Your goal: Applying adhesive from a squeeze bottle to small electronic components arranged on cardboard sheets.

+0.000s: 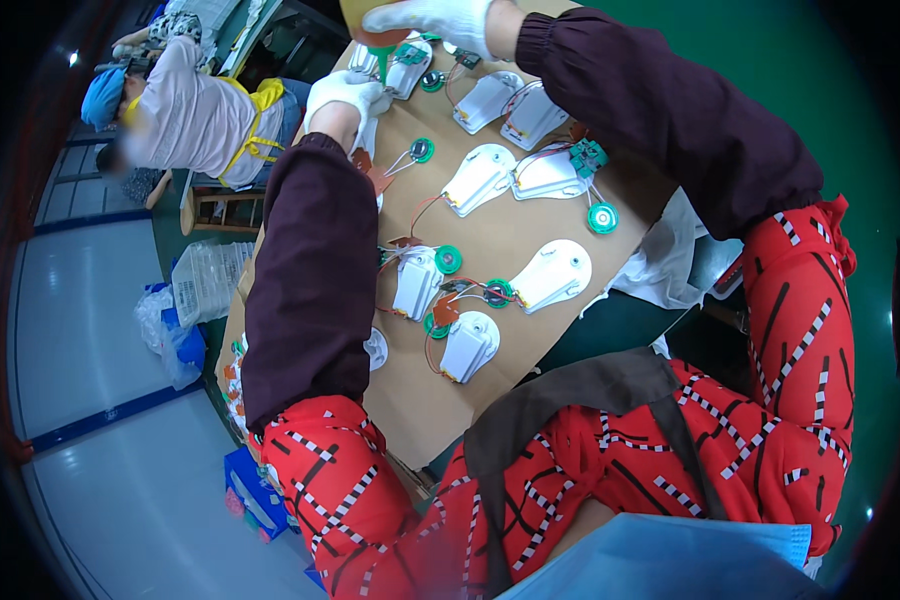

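Two hands in white cloth gloves worked at the far end of a brown cardboard-covered desk (420,400). The right hand (435,20) had its fingers wrapped around a bottle with a green pointed nozzle (380,55), tipping the nozzle down onto a white plastic shell (407,68) at the top of the desk. The left hand (345,100) rested just beside that shell, fingers curled, but I could not tell if it gripped anything. Many more white plastic shells (480,178) lay in rows across the cardboard, each joined by thin red wires to a small round green speaker (602,217). Both arms wore dark maroon sleeves (315,270) over red patterned clothes. Off to the left, another person in a blue cap (102,97) and yellow apron sat bent over.
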The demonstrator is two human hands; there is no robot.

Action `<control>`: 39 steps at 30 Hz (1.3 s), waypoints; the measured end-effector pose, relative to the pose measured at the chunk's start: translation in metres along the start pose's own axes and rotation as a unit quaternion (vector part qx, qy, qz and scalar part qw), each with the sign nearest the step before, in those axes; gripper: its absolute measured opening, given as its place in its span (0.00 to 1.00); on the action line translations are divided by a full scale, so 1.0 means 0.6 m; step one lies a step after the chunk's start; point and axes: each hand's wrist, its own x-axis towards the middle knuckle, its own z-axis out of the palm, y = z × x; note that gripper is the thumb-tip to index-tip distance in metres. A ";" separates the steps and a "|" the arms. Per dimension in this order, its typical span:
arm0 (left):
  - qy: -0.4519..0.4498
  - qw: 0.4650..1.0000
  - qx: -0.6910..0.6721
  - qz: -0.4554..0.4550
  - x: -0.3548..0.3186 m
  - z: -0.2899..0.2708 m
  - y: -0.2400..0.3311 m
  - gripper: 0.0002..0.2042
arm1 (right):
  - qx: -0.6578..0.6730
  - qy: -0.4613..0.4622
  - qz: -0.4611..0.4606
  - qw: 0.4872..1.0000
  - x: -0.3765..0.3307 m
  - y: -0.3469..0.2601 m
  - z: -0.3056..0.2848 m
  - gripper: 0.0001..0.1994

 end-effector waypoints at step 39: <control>0.024 0.999 0.039 0.011 -0.034 0.028 0.004 0.06 | 0.030 0.000 0.004 1.000 -0.023 0.008 -0.014 0.31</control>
